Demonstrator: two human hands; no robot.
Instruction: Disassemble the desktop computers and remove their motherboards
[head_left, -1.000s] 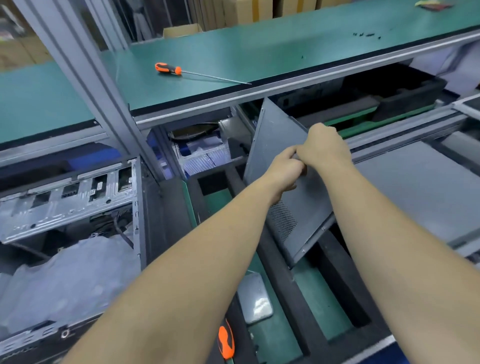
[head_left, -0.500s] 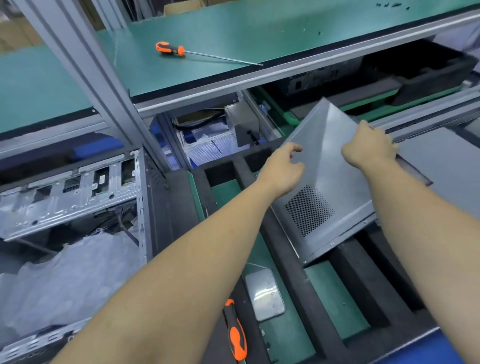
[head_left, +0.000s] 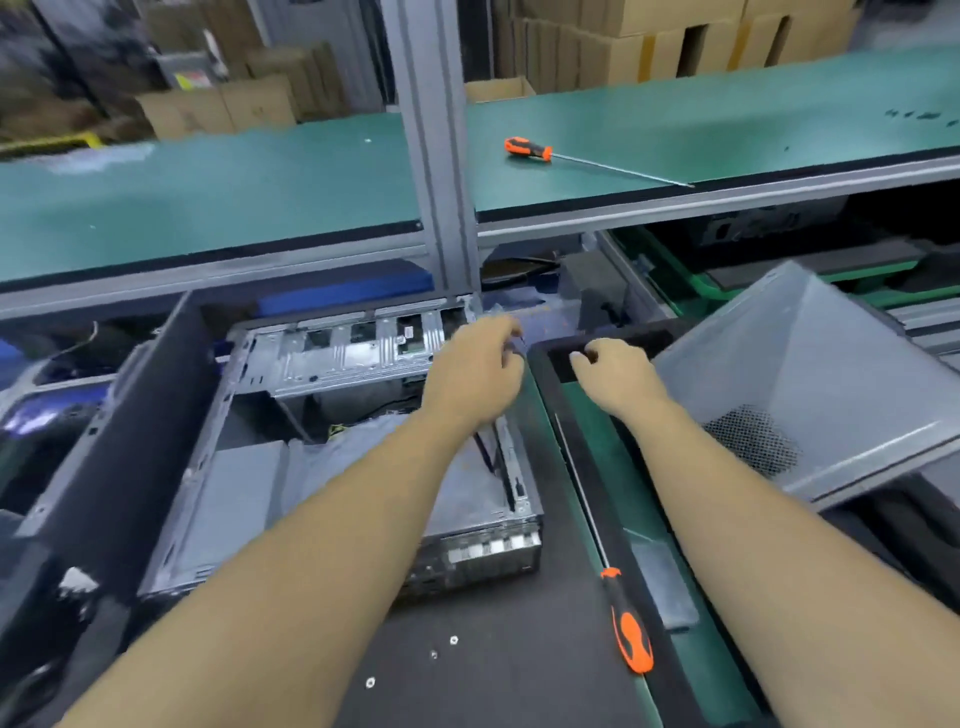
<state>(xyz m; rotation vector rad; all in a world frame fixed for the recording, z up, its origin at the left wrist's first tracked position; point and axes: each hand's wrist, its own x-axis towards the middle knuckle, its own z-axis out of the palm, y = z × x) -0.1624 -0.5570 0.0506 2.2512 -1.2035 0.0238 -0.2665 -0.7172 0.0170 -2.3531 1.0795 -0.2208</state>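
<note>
1. Head view is showing the left hand (head_left: 475, 371) reaching over the open computer case (head_left: 332, 441) at centre frame, fingers curled on something small and blurred; whether it is gripping, I cannot tell. The right hand (head_left: 615, 376) is hanging loosely curled, holding nothing.
2. Bare forearms are crossing the case's sheet-metal edges, so a cut is looking likely.
3. At right, the removed side panel (head_left: 810, 384) is leaning tilted and may be slipping.
4. Loose screws (head_left: 453, 640) and a screwdriver (head_left: 626, 618) are lying on the desk (head_left: 493, 675) at lower centre, risking rolling off.
</note>
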